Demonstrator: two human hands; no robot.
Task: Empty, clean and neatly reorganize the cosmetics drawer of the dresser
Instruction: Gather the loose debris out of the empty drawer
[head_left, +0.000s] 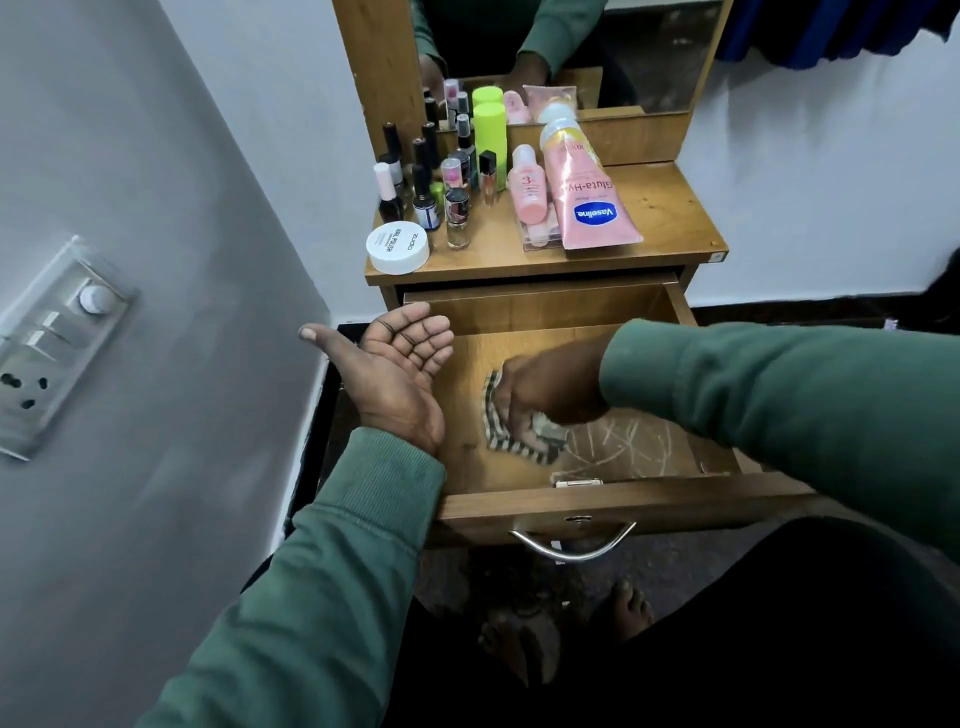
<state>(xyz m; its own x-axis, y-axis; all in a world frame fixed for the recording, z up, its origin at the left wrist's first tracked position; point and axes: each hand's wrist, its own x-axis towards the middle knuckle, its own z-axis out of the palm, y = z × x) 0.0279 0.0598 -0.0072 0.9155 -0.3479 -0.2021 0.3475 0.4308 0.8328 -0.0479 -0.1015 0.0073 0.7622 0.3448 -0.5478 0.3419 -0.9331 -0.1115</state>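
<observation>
Head cam, looking down: we see a wooden dresser w/ its drawer (623, 500) pulled out toward the person, metal handle (571, 546) at the front. The drawer holds no cosmetics; they stand on the dresser top (670, 213) above, prob. parked there so the inside can be wiped. On top, left to right, are a white jar (397, 248), a cluster of nail polish bottles (422, 195), a tall lime-green bottle (491, 139), a small pink bottle (527, 193) and a pink Vaseline tube (588, 200) lying across a clear box (540, 238). A mirror (654, 52) behind them reflects green sleeves. Inside the drawer, the right hand (553, 396) reaches in from the right in a green sleeve and bears down on a striped cloth (496, 439) on the drawer floor, approx. mid-drawer; pale scratch marks show on the wood just right of the cloth. The hand is blurred, but we make out fingers bent down onto the cloth, gripping it, not spread flat. The left hand (400, 361) hovers over the drawer's left edge, palm up, fingers loosely cupped, thumb out, holding nothing. We judge it waits there to catch swept dust, or only idles. We judge the step as cleaning, w/ reorganizing not yet begun. A wall switch panel (52, 345) sits at far left.
</observation>
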